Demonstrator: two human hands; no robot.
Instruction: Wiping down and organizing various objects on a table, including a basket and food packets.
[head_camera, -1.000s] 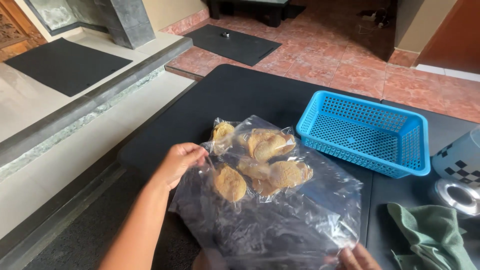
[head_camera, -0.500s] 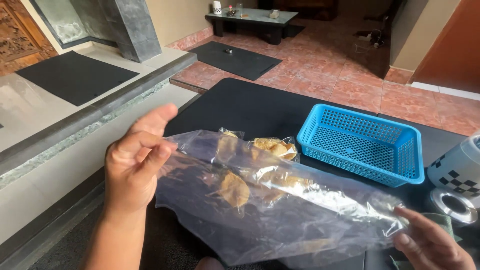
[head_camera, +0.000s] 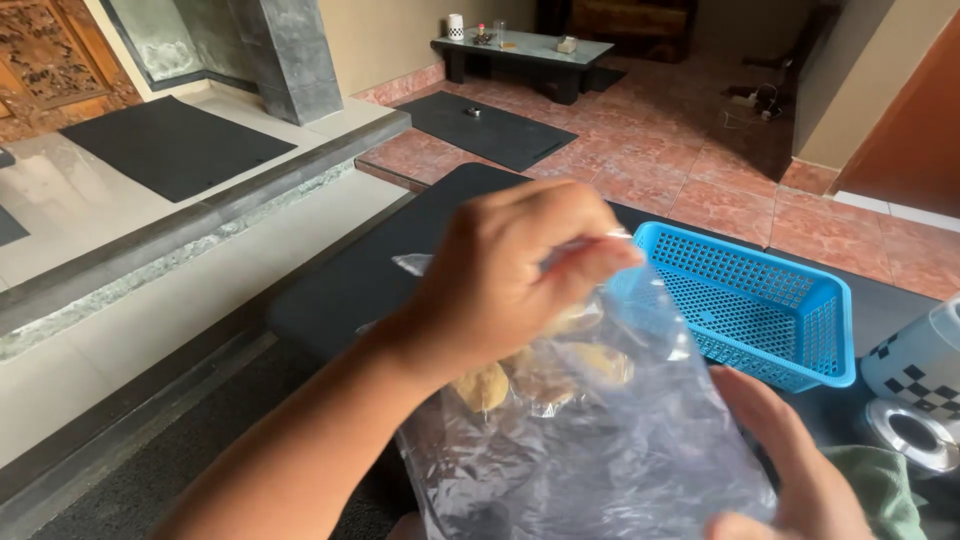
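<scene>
Left hand (head_camera: 510, 285) lifted, fingers pressed together, grip pinching top edge of clear bag (head_camera: 600, 440). Bag hangs above black counter (head_camera: 350, 290), just beside blue basket (head_camera: 760, 305). Tan snacks (head_camera: 540, 375) bunched in upper part of bag behind the hand. Right hand (head_camera: 790, 460) cups bag's lower right side, fingers spread against the film; whether it pinches, cannot tell.

Risks, as judged: film is thin and slick, so the pinch may slip and the bag drop. Snacks look brittle; squeezing could crush them.
</scene>
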